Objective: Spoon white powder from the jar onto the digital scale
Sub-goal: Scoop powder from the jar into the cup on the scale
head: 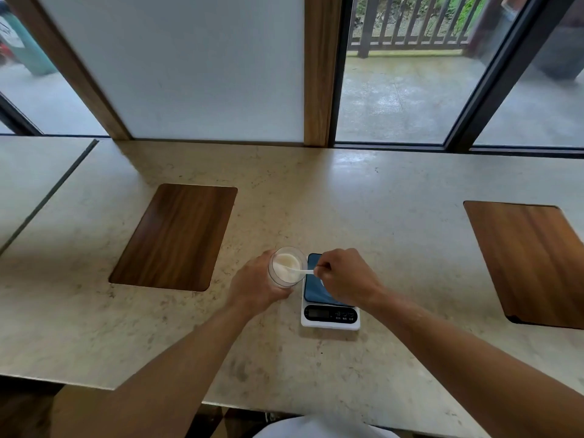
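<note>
1. Centrally on the stone countertop, a person's two bare hands meet over a jar and a scale.
2. The left hand is wrapped around the side of the clear jar, fingers closed on its wall; the jar is tipped so that its open mouth faces the camera and leans toward the scale.
3. White powder lies inside the jar, filling its lower part.
4. The right hand pinches the handle of a small white spoon between fingertips, closed on it; the spoon's bowl end reaches across the rim into the powder.
5. The digital scale sits just to the right of the jar, touching or nearly touching it; I cannot tell which.
6. Its dark blue weighing plate is partly covered by the right hand, and the display is too small to read.
7. Two wooden inlays are set in the countertop: one to the left of the jar, one well apart at the right.
</note>
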Demonstrator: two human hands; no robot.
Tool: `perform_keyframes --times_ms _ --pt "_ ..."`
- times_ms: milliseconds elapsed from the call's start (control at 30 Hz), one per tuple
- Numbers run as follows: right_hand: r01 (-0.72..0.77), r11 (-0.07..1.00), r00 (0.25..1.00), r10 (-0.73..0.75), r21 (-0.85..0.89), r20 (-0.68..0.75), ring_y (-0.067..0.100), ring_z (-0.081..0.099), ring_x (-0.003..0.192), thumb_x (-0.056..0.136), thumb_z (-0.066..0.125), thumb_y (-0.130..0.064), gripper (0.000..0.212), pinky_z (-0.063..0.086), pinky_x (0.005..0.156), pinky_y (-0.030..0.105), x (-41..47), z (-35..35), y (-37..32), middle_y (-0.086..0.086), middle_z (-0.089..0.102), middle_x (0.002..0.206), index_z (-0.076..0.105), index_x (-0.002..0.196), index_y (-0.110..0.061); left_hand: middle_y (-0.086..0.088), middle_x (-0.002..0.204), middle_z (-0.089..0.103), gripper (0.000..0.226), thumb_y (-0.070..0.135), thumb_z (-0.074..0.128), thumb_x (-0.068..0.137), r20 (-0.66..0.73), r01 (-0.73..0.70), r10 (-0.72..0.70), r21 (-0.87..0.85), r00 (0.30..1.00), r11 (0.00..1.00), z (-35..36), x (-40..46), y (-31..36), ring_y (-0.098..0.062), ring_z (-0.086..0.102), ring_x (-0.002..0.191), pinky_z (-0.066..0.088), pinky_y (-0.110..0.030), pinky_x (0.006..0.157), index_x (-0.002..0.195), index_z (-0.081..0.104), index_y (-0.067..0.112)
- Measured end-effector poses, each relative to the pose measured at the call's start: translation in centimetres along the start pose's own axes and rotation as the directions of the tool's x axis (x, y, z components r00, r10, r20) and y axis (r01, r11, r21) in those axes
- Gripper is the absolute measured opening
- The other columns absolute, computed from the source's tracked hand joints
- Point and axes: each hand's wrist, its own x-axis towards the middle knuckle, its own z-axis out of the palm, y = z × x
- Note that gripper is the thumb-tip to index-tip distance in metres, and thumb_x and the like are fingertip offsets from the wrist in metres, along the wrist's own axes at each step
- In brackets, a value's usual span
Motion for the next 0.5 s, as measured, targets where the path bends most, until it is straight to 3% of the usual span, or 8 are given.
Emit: perform_keyframes --times_ms 233,500 --pt "-0.108 0.988 0.994 0.105 0.107 0.038 0.017 0.053 0.052 0.091 0.058 -0.014 0.025 0.047 0.052 0.032 0.53 0.61 0.17 0.011 0.072 0.069 0.077 0.077 -0.005 0.008 0.109 0.069 0.079 0.050 0.087 0.059 0.023 0.038 -0.037 -0.054 0.999 0.998 0.34 -0.26 -0.02 -0.014 0.065 0.090 0.054 -0.031 0.075 0.128 0.055 0.027" --pt "-0.210 0.954 0.977 0.199 0.214 0.071 0.017 0.055 0.052 0.090 0.061 -0.016 0.024 0.048 0.053 0.031 0.47 0.41 0.61 0.014 0.075 0.072 0.077 0.073 -0.011 0.009 0.110 0.068 0.083 0.054 0.086 0.059 0.038 0.047 -0.045 -0.048 0.998 0.998 0.36 -0.17 -0.16 -0.014 0.065 0.091 0.056 -0.033 0.077 0.130 0.053 0.029"
